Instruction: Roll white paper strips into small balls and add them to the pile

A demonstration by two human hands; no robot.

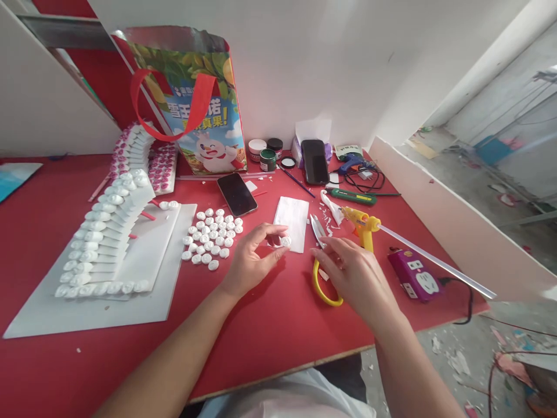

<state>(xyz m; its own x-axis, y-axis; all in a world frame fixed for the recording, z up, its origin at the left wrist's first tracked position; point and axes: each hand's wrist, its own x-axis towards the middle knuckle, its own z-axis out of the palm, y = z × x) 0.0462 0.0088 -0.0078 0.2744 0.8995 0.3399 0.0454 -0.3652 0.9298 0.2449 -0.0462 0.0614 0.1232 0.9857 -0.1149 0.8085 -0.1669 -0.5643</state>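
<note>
White rosette [285,241] in pinch of left hand [255,255]

on the front of the shopping bag [185,104] i can read 雪王 in big white characters, then 诺 past the red strap [201,104], which hides what sits between. the line below ends in 真果 and an exclamation mark. the packet [348,149] by the wall has printing too small for me to make out.
</note>
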